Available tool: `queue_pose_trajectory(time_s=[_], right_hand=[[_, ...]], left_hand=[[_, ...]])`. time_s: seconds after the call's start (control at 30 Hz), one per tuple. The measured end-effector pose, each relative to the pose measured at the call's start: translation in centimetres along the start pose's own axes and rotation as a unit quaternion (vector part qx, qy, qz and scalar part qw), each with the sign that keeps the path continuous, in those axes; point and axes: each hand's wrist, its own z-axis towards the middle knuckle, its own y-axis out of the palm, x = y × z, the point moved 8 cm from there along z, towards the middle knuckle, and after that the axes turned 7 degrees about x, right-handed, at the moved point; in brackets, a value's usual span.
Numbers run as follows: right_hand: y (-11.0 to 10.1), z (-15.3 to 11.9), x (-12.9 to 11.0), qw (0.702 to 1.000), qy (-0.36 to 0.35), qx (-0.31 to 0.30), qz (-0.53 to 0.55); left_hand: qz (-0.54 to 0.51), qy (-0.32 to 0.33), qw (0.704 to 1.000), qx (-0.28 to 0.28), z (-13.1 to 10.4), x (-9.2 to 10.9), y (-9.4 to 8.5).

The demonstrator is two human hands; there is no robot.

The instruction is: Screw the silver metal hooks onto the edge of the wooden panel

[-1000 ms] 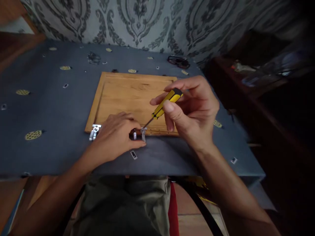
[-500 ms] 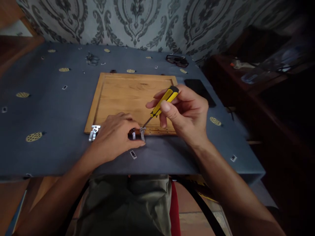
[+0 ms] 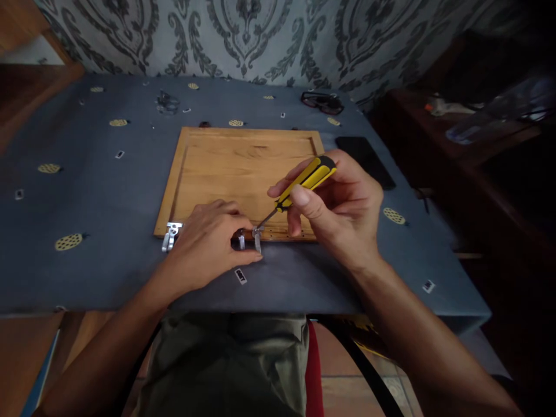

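My right hand [image 3: 347,214] grips a screwdriver [image 3: 306,182] with a yellow and black handle, tilted down to the left. Its tip meets a small silver metal hook [image 3: 258,238] on the near edge of a framed wooden board [image 3: 226,174]. Thumb and fingers of my left hand [image 3: 212,240] close around this hook and steady it against the edge. Part of the hook and any screw under the tip are too small or hidden to make out. A similar silver hook [image 3: 172,234] sits at the board's near left corner, left of my left hand.
The board lies on a table with a blue pineapple-print cloth [image 3: 95,197]. Dark glasses [image 3: 322,103] and a small metallic cluster [image 3: 167,103] are at the back. A black flat phone-like object [image 3: 367,159] lies right of the board. Patterned wall behind.
The whole view has shifted slightly, so things appear farther right. The screwdriver's handle has turned a little in my right hand, its tip still at the hook. My left hand keeps its hold.
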Motion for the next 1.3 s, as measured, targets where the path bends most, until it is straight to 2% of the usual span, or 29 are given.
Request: queue_pose_trajectory(time_s=[0.47, 0.77, 1.3], right_hand=[[-0.4, 0.1, 0.7, 0.999, 0.046, 0.007, -0.015], [-0.5, 0.3, 1.1, 0.999, 0.038, 0.013, -0.022], [-0.4, 0.2, 1.2, 1.000, 0.026, -0.013, 0.008]], left_hand=[[-0.010, -0.003, 1.000, -0.001, 0.1, -0.2, -0.1], [-0.005, -0.003, 1.000, -0.005, 0.0, -0.3, 0.0], [-0.006, 0.010, 1.000, 0.000, 0.0, 0.1, -0.1]])
